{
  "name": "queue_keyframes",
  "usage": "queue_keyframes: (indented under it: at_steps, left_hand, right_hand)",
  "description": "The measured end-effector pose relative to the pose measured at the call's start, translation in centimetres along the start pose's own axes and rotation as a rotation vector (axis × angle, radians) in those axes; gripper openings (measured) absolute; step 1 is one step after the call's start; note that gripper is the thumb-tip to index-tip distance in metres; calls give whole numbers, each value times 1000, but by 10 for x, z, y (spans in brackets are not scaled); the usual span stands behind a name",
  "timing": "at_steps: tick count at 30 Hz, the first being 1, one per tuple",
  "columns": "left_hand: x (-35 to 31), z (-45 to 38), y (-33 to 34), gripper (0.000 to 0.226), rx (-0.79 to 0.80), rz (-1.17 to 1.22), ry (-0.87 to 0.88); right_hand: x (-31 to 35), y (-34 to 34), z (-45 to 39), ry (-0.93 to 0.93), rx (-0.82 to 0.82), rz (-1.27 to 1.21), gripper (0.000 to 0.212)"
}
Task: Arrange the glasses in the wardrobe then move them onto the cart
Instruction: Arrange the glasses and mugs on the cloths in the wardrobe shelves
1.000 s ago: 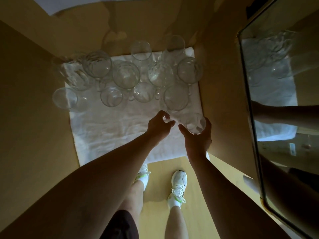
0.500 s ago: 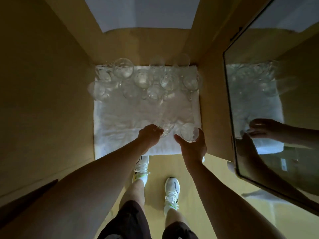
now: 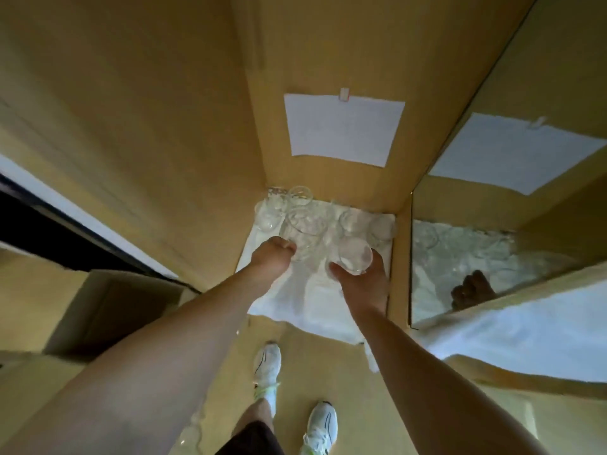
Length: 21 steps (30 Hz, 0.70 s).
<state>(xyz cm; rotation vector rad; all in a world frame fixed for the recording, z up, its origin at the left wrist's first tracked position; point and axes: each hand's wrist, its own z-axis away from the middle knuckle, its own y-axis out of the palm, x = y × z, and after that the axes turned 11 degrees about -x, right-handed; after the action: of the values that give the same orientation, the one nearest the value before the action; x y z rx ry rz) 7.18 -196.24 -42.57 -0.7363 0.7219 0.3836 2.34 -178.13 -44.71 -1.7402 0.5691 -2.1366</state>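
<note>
Left hand: the left hand (image 3: 274, 256) is curled in a grip round a clear glass (image 3: 303, 236), held at the hand's 2 o'clock, above the cloth.
Right hand: the right hand (image 3: 363, 284) cups a second glass (image 3: 354, 259) from below, thumb at its 8 o'clock side and fingers at its 4 o'clock side; the rim faces the camera.
Other glasses: a cluster of glasses (image 3: 295, 200) stands at the back of the wardrobe floor, at 12 o'clock from both hands; more stand toward 1 o'clock by the right wall. Blur hides their count.
Cloth: a white cloth (image 3: 305, 300) covers the wardrobe floor under the glasses and both hands.
Wardrobe: tan panels (image 3: 184, 133) close in the left and back sides.
Paper: a white sheet (image 3: 341, 128) is clipped to the back panel, at 12 o'clock.
Mirror: a mirror (image 3: 486, 257) at 3 o'clock reflects the cloth, glasses and a hand.
Feet: two white shoes (image 3: 267, 366) stand at 6 o'clock on the wooden floor.
</note>
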Motion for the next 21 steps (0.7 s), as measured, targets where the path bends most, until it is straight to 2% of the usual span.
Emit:
queue_keyframes:
  at_steps: [1,5,7,9,15,19,21]
  left_hand:
    - [-7,11,-9,8,-21,66,-6]
    - [-35,52,-42,15,-115,173,32]
    - [-48,66,-57,2,-124,214,48]
    - [-61,81,-72,20,-113,261,57]
    - [-79,137,-121,27,-125,373,172]
    - [-75,179,-151,21,-155,393,259]
    - [-70,201,-164,19,-138,398,292]
  right_hand:
    - [12,-8,4,-26,10,-8,82]
    - [63,-37,23,-145,27,-57,78]
    - [82,-48,29,-162,38,-99,79]
    - [99,-62,39,-204,24,-143,75]
    - [136,-99,77,-345,-19,-233,50]
    - [152,-122,116,-392,-17,-294,62]
    - [156,-134,135,-410,-30,-318,61]
